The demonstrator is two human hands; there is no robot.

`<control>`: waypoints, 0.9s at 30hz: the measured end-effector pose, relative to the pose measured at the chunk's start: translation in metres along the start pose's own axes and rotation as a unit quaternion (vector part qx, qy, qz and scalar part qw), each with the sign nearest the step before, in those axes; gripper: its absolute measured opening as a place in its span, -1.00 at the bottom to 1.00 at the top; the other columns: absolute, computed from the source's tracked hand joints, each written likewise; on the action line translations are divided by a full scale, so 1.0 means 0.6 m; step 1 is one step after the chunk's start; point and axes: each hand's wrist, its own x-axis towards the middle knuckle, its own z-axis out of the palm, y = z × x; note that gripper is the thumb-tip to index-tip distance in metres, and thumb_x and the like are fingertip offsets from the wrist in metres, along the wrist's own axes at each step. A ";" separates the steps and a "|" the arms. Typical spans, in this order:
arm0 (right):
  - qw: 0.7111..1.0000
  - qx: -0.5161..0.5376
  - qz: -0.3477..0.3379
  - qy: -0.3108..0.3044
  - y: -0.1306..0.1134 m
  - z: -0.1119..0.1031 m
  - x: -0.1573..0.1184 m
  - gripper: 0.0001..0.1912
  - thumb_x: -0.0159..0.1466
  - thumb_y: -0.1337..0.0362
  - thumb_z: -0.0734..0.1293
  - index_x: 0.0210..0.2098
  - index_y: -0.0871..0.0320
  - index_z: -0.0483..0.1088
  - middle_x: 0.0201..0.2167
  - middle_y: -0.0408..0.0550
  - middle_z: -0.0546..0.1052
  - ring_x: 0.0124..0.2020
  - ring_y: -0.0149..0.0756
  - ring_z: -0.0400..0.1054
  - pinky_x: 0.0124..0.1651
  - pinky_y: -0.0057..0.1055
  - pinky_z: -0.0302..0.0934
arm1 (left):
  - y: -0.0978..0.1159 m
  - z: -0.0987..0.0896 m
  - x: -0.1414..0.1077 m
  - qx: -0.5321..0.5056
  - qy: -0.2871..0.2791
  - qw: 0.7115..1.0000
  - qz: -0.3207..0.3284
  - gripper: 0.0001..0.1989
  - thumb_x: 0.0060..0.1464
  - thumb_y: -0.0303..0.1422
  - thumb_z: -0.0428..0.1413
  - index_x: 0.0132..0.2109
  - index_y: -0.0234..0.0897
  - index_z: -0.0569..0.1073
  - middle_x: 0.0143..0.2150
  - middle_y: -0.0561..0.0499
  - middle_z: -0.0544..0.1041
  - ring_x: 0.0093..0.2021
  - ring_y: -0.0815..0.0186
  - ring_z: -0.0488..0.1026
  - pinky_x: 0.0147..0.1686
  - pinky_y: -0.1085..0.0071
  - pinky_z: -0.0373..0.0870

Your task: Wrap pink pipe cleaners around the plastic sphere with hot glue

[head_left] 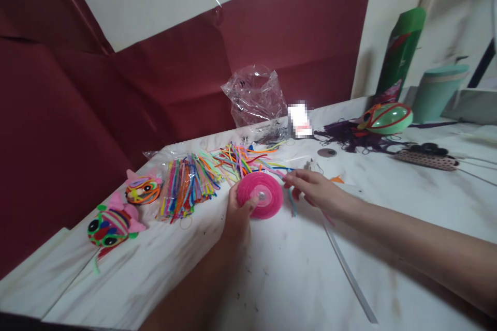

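Note:
My left hand point(239, 211) grips a roll of bright pink ribbon point(275, 197), thumb across its face near the hub and fingers behind its left edge. To the right of the roll is my right hand point(308, 187), its fingers curled and the fingertips close to the roll's upper right edge. Whatever sits between those fingertips is too small to make out. A short blue strip point(292, 202) shows just below the right fingers. Behind the roll lies a loose heap of colourful pipe cleaners point(243, 158).
Bundled pipe cleaners point(190, 186) and two fuzzy fish-like figures point(111, 225) lie left. A clear plastic bag point(256, 98) stands behind. Rightward are a metal ruler point(349, 274), dark purple tassels point(344, 134), a green balloon-like ornament point(392, 118), a hairbrush point(425, 158) and a mint cup point(437, 93).

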 end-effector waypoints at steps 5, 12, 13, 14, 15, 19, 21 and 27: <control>0.977 0.193 0.069 -0.053 0.005 -0.013 0.010 -0.68 0.00 0.10 0.43 -0.54 0.17 0.28 -0.70 -0.30 0.28 -0.72 -0.60 -0.02 -0.70 -0.59 -0.30 | 0.005 -0.004 0.003 -0.004 0.016 1.000 0.003 -0.33 -0.26 -0.31 0.26 0.08 -0.27 0.30 -0.11 -0.07 0.51 -0.12 0.21 0.46 -0.09 0.28 0.37; 0.967 0.231 0.077 -0.068 0.005 -0.010 0.009 -0.73 0.06 0.13 0.41 -0.50 0.18 0.32 -0.68 -0.24 0.33 -0.68 -0.55 0.09 -0.68 -0.57 -0.11 | 0.001 -0.008 0.005 -0.003 0.005 1.000 -0.004 -0.35 -0.23 -0.35 0.27 0.07 -0.27 0.30 -0.12 -0.05 0.49 -0.15 0.25 0.44 -0.11 0.31 0.37; 0.968 0.227 0.075 -0.071 0.006 -0.010 0.008 -0.71 0.03 0.12 0.43 -0.51 0.17 0.30 -0.69 -0.26 0.31 -0.70 -0.57 0.05 -0.68 -0.56 -0.15 | 0.000 -0.009 0.006 -0.003 0.004 1.000 -0.005 -0.35 -0.24 -0.35 0.27 0.07 -0.27 0.30 -0.12 -0.05 0.49 -0.16 0.26 0.44 -0.11 0.31 0.36; 0.971 0.218 0.071 -0.072 0.007 -0.009 0.008 -0.67 0.01 0.09 0.45 -0.54 0.16 0.28 -0.71 -0.28 0.27 -0.71 -0.59 -0.01 -0.69 -0.56 -0.21 | -0.001 -0.009 0.007 -0.003 0.003 1.000 -0.003 -0.35 -0.24 -0.35 0.27 0.07 -0.27 0.30 -0.12 -0.05 0.49 -0.16 0.26 0.44 -0.11 0.31 0.36; 0.974 0.207 0.065 -0.071 0.008 -0.009 0.007 -0.62 -0.02 0.04 0.46 -0.56 0.15 0.25 -0.73 -0.31 0.24 -0.72 -0.60 -0.07 -0.69 -0.55 -0.27 | -0.002 -0.010 0.007 -0.004 0.002 1.000 -0.001 -0.35 -0.25 -0.35 0.27 0.06 -0.28 0.31 -0.13 -0.05 0.50 -0.16 0.25 0.44 -0.11 0.30 0.36; 0.989 0.139 0.021 -0.048 0.012 -0.003 -0.001 -0.49 -0.09 -0.13 0.45 -0.56 0.14 0.22 -0.75 -0.36 0.14 -0.71 -0.60 -0.13 -0.65 -0.54 -0.31 | -0.004 -0.009 0.008 -0.007 -0.002 1.000 -0.002 -0.33 -0.28 -0.35 0.29 0.05 -0.29 0.31 -0.13 -0.08 0.51 -0.17 0.22 0.45 -0.11 0.27 0.37; 0.995 0.088 -0.010 -0.044 0.012 0.003 -0.006 -0.51 -0.05 -0.16 0.42 -0.51 0.14 0.29 -0.74 -0.36 0.14 -0.70 -0.57 -0.09 -0.63 -0.52 -0.25 | -0.004 -0.008 0.006 -0.007 -0.002 1.000 -0.003 -0.32 -0.29 -0.35 0.29 0.06 -0.28 0.31 -0.11 -0.08 0.51 -0.16 0.21 0.45 -0.11 0.27 0.37; 0.981 -0.092 -0.165 -0.048 0.007 0.018 -0.023 -0.68 0.17 0.02 0.28 -0.49 0.16 0.41 -0.55 -0.15 0.40 -0.49 -0.38 0.24 -0.42 -0.43 0.11 | -0.012 -0.012 0.003 0.022 -0.026 0.999 0.018 -0.28 -0.29 -0.37 0.30 0.10 -0.26 0.27 -0.03 -0.13 0.48 -0.06 0.14 0.44 -0.08 0.25 0.38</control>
